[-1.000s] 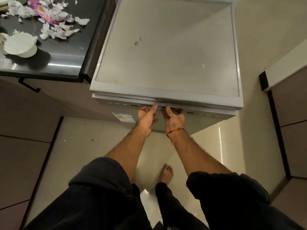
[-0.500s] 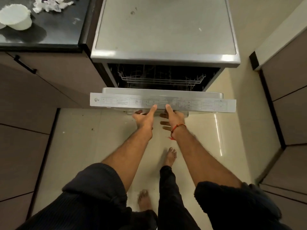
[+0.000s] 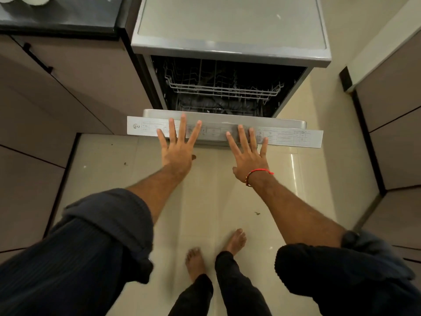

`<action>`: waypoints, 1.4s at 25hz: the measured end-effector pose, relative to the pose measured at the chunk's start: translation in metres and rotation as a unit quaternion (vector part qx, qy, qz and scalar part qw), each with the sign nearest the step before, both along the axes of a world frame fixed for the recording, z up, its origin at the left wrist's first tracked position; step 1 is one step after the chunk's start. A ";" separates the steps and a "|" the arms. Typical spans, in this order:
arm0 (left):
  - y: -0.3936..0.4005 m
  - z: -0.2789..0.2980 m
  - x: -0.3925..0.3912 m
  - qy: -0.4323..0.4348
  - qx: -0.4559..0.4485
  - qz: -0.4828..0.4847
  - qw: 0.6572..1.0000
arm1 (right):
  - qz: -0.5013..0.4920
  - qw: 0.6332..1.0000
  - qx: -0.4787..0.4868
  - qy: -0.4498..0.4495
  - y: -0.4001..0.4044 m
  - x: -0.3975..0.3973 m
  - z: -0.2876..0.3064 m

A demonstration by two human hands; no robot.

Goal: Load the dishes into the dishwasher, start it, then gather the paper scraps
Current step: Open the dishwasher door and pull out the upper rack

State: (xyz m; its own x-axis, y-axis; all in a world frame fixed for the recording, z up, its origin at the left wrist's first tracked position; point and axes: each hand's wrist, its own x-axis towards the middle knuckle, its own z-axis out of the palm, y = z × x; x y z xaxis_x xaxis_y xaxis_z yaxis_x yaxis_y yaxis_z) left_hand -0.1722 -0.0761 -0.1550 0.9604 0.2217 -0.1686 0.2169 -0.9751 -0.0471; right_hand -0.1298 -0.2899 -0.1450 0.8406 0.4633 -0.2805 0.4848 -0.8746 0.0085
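Your left hand (image 3: pixel 176 153) and right hand (image 3: pixel 249 159) hover with fingers spread straight, holding nothing, tips over the top edge of the half-lowered dishwasher door (image 3: pixel 291 137). Behind it the wire rack (image 3: pixel 223 90) shows. The bench (image 3: pixel 68 17) sits far left.

The dishwasher door (image 3: pixel 224 133), shut a second ago, now hangs well open, baring the wire rack (image 3: pixel 223 88). The left hand (image 3: pixel 177 151) and right hand (image 3: pixel 249 156) no longer hook under its edge; both lie spread over it, fingers straight.
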 end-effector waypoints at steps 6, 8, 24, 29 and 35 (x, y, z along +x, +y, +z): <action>-0.009 -0.024 -0.025 -0.105 -0.046 0.001 0.993 | 0.023 0.984 0.096 -0.151 0.005 0.006 -0.027; -0.014 -0.041 -0.039 -0.160 -0.040 0.008 0.986 | 0.044 0.979 0.123 -0.156 -0.006 -0.001 -0.051; -0.073 -0.240 -0.249 0.047 -0.028 0.047 0.997 | 0.007 0.999 0.037 0.028 -0.060 -0.200 -0.237; -0.086 -0.289 -0.283 0.138 -0.070 0.066 0.986 | 0.002 0.986 -0.007 0.167 -0.070 -0.238 -0.302; -0.097 -0.360 -0.300 0.173 -0.064 0.081 0.980 | -0.014 0.970 -0.020 0.241 -0.075 -0.264 -0.387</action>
State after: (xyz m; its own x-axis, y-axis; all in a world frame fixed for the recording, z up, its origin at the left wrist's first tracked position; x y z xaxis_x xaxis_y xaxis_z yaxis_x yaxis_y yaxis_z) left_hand -0.4720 -0.1732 -0.5145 0.7953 0.3217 -0.5139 0.3613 -0.9321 -0.0244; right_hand -0.3941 -0.3648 -0.5318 0.6189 0.4236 -0.6614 0.4171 -0.8908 -0.1802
